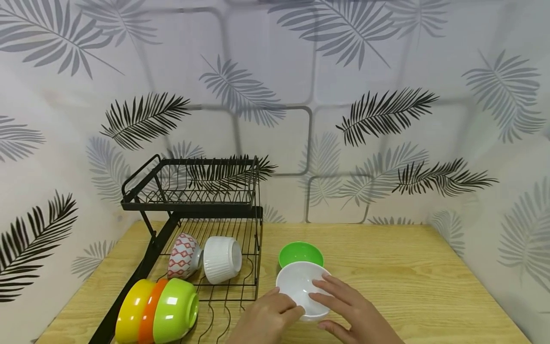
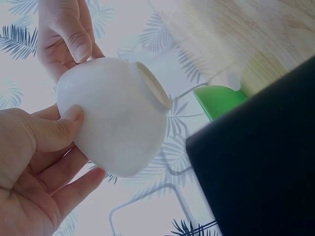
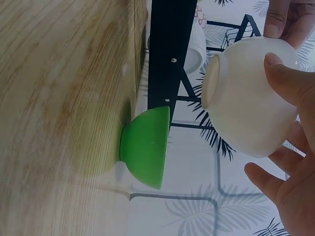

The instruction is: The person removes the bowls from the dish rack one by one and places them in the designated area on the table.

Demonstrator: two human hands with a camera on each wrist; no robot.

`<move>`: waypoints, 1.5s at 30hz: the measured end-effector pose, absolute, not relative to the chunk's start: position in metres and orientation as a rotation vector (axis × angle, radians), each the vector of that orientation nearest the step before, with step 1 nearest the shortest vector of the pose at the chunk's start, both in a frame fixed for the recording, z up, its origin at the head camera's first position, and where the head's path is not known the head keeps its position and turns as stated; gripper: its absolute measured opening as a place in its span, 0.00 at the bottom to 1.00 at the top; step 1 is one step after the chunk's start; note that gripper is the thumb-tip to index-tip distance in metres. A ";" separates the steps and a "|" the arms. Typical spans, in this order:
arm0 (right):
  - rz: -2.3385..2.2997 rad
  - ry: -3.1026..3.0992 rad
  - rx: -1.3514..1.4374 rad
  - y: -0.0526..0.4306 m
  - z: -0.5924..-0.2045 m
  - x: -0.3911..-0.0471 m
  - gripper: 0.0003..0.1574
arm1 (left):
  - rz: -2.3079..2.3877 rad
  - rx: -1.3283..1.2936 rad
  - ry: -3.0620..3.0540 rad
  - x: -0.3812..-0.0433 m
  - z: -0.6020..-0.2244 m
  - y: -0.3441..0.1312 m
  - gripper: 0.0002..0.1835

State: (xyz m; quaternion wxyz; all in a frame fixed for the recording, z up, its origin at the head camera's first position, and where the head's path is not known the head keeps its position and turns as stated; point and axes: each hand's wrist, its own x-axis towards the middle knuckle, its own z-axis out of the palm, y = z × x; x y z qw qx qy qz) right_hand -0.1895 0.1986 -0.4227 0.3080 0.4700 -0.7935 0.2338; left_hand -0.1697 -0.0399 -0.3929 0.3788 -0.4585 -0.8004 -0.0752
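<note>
A white bowl (image 1: pixel 296 282) is held up above the table between both hands, its opening facing the head camera. My left hand (image 1: pixel 268 315) grips its near left rim, with the thumb pressed on the outer wall in the left wrist view. From the right, my right hand (image 1: pixel 352 310) pinches the bowl, some fingers over its inside and the thumb against the outer wall (image 3: pixel 256 98). Behind it a green bowl (image 1: pixel 301 251) stands upright on the wooden table, apart from the white one; the white bowl covers its near side in the head view.
A black two-tier dish rack (image 1: pixel 189 208) stands left. Its lower tier holds a red-patterned bowl (image 1: pixel 182 255), a white ribbed bowl (image 1: pixel 219 260), and yellow (image 1: pixel 131 310), orange (image 1: pixel 149 315) and lime green (image 1: pixel 172 310) bowls on their sides. A leaf-patterned wall (image 1: pixel 386 57) rises behind the table (image 1: pixel 408 277).
</note>
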 end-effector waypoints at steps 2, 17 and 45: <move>0.598 -2.067 1.263 0.198 -0.423 -0.191 0.24 | -0.184 -1.174 -2.046 -0.170 -0.393 -0.040 0.10; 0.586 -2.044 1.337 0.197 -0.426 -0.194 0.12 | -0.164 -1.195 -1.991 -0.173 -0.394 -0.041 0.08; 0.583 -2.081 1.411 0.194 -0.423 -0.196 0.05 | -0.182 -1.193 -2.023 -0.170 -0.396 -0.046 0.09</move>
